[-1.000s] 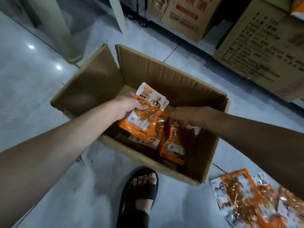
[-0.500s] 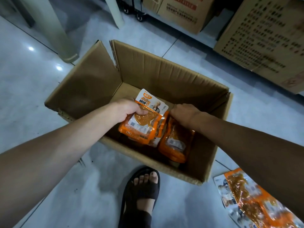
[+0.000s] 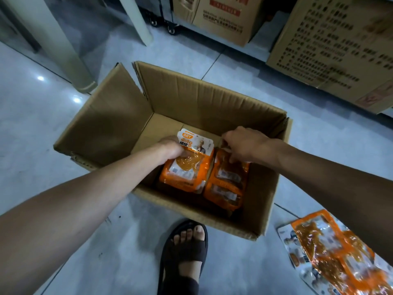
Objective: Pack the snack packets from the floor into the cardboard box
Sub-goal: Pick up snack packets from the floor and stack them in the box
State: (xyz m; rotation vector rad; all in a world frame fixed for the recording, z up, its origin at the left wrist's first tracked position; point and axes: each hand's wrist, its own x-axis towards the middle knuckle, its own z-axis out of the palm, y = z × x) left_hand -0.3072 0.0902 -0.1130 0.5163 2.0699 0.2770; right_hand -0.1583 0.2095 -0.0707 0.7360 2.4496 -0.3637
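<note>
An open cardboard box (image 3: 131, 116) is being shown standing on the tiled floor (image 3: 32, 128), with its flaps folded outward. Both hands are being held inside the box, toward its near side. The left hand (image 3: 172, 146) is being kept closed around the upper part of an orange snack packet (image 3: 187, 165), which is being held tilted over a stack at the left of the box interior. The right hand (image 3: 244, 143) is being held just beside it, with the fingertips (image 3: 230, 159) curled down onto the top edge of a second stack of orange packets (image 3: 227, 184) at the right; a pinching grip on that top packet is being suggested, though the contact is partly hidden. The two stacks are being seen touching each other. Further snack packets (image 3: 331, 252) are being left on the floor at the near right, outside the box. A foot in a dark sandal (image 3: 185, 252) is being placed just near of the box. Printed cartons (image 3: 331, 45) are being seen at the far right.
</note>
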